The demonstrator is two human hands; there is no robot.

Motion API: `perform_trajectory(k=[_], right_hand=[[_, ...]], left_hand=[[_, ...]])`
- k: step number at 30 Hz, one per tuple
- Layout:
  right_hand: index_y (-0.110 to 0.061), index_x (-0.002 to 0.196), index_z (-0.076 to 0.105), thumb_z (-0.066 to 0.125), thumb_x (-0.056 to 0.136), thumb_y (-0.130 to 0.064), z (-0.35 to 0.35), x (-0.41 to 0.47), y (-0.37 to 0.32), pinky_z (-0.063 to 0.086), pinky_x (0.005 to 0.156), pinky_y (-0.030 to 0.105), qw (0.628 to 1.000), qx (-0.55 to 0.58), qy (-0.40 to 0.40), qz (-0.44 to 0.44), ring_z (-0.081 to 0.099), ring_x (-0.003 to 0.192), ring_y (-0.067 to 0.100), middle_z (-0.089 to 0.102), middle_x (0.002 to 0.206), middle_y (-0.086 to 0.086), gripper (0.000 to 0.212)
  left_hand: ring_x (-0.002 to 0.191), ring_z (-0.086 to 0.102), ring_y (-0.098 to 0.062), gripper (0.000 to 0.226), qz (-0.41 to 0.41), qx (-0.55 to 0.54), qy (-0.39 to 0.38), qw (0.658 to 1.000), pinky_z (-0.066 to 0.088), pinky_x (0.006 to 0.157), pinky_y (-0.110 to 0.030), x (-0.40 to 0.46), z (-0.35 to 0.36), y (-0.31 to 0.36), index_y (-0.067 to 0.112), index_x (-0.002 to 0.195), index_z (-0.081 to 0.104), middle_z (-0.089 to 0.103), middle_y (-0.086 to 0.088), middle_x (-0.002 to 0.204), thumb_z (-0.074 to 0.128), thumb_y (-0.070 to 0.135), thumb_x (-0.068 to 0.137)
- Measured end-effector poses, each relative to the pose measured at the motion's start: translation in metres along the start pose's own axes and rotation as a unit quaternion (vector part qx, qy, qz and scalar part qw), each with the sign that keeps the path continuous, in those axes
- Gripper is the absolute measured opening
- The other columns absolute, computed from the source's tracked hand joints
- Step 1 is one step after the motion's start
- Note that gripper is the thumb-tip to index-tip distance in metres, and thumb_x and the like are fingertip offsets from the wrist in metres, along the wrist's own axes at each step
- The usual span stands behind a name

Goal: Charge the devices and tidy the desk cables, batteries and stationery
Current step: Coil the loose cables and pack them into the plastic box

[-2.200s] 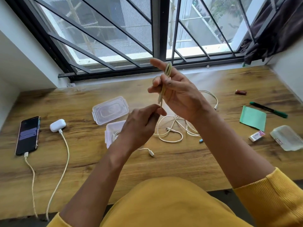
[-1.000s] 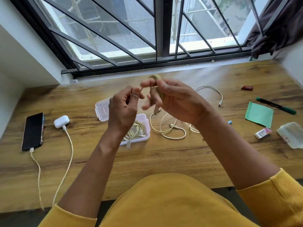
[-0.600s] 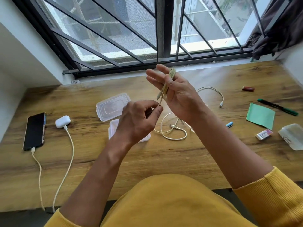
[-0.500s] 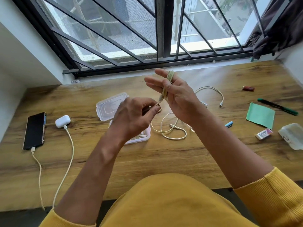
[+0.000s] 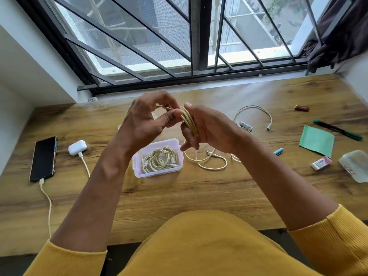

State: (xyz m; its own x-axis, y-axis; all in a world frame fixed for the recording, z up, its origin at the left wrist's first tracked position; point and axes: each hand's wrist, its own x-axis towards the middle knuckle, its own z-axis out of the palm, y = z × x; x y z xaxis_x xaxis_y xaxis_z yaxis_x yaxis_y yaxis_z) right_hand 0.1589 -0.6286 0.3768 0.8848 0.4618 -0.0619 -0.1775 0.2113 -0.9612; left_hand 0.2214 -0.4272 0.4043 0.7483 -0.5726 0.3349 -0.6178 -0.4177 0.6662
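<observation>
Up above the desk (image 5: 179,196), both forearms rise from yellow sleeves and meet in mid-air. Around the right hand (image 5: 209,130) a pale yellow cable (image 5: 189,120) is wound in several loops, its fingers curled to keep the coil; the left hand (image 5: 147,124) pinches the cable's free end just beside it. Below them, an open clear plastic box (image 5: 159,172) holds another coiled cable (image 5: 158,159).

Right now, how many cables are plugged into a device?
2. One runs from the phone at the desk's left edge; the other from the earbud case just right of it. Both cables trail off the desk's near edge. None of the loose cables shows a device.
</observation>
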Motion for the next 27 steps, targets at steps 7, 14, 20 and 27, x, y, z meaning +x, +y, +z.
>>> perform_trajectory(k=[7,14,20,27], right_hand=[[0.000,0.113,0.062,0.025,0.109,-0.038,0.004,-0.003,-0.013,0.050,0.065,0.041,0.997,0.048,-0.066,0.016,0.025,0.044,0.018,0.026,0.054,0.001,0.053],[-0.009,0.089,0.050,0.029,0.101,-0.043,0.005,-0.006,-0.021,0.035,0.058,0.036,0.981,0.154,-0.114,0.025,0.019,0.042,0.016,0.017,0.049,-0.002,0.042],[-0.009,0.081,0.054,0.036,0.101,-0.048,0.008,-0.002,-0.015,0.046,0.062,0.036,0.977,0.209,-0.044,0.027,0.040,0.043,0.018,0.038,0.047,0.000,0.048],[-0.013,0.083,0.066,0.043,0.107,-0.042,0.013,0.004,-0.007,0.051,0.059,0.031,0.977,0.188,0.094,0.043,0.054,0.055,0.015,0.058,0.063,0.000,0.044]], left_hand=[[0.114,0.067,-0.017,0.017,-0.024,-0.123,0.005,0.992,0.055,0.101,-0.045,-0.004,0.009,-0.003,0.022,0.119,0.074,0.071,-0.003,0.114,0.066,0.028,0.105],[0.100,0.059,-0.052,0.051,-0.043,-0.200,-0.040,0.978,0.047,0.094,-0.068,-0.007,0.018,-0.003,0.002,0.099,0.070,0.063,-0.032,0.101,0.041,0.041,0.113],[0.076,0.056,-0.008,0.049,-0.081,-0.246,-0.041,0.965,0.044,0.075,-0.019,-0.010,0.026,0.010,-0.008,0.098,0.063,0.063,-0.006,0.084,0.031,0.026,0.116],[0.064,0.063,-0.015,0.038,-0.146,-0.317,0.025,0.937,0.054,0.056,-0.030,-0.014,0.047,0.023,-0.001,0.099,0.054,0.063,-0.005,0.074,0.029,0.020,0.118]])
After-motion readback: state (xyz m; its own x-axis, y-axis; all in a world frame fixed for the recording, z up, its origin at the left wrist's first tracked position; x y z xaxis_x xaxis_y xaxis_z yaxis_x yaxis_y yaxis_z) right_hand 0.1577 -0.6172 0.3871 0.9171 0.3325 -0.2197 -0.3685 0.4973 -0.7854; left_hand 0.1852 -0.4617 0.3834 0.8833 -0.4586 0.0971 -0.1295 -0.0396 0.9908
